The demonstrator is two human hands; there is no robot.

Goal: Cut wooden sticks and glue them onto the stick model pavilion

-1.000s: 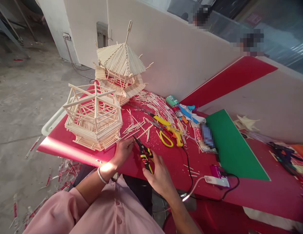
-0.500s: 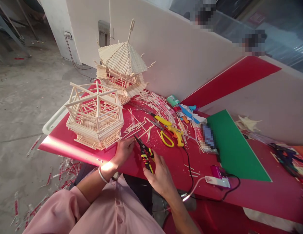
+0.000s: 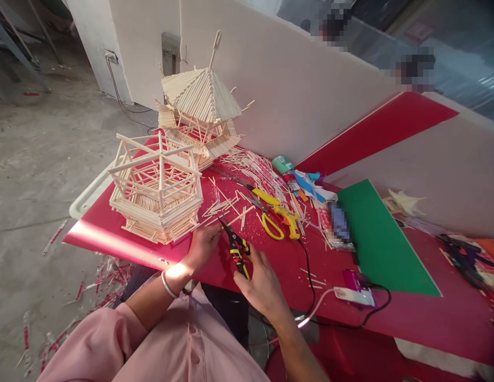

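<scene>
My right hand (image 3: 262,281) grips snips (image 3: 236,245) with black and yellow handles, their dark jaws pointing up and to the left. The jaw tips are at a thin wooden stick (image 3: 237,218); whether the blades touch it I cannot tell. My left hand (image 3: 204,245) is closed, thumb and fingers pinched on the near end of that stick. Just left of it stands an open six-sided stick frame (image 3: 161,212) with crossed beams on top. Behind that, a roofed stick model (image 3: 207,98) rises on the red table (image 3: 270,265).
Loose sticks (image 3: 254,167) are heaped at the back. Yellow-handled scissors (image 3: 273,228) and a yellow glue gun (image 3: 288,220) lie right of the snips. Farther right are a green board (image 3: 382,239) and a white power strip (image 3: 354,295) with cords. Wrappers litter the floor.
The snips' tips have shifted slightly up toward the stick. My left hand has barely moved, and the models stand as before.
</scene>
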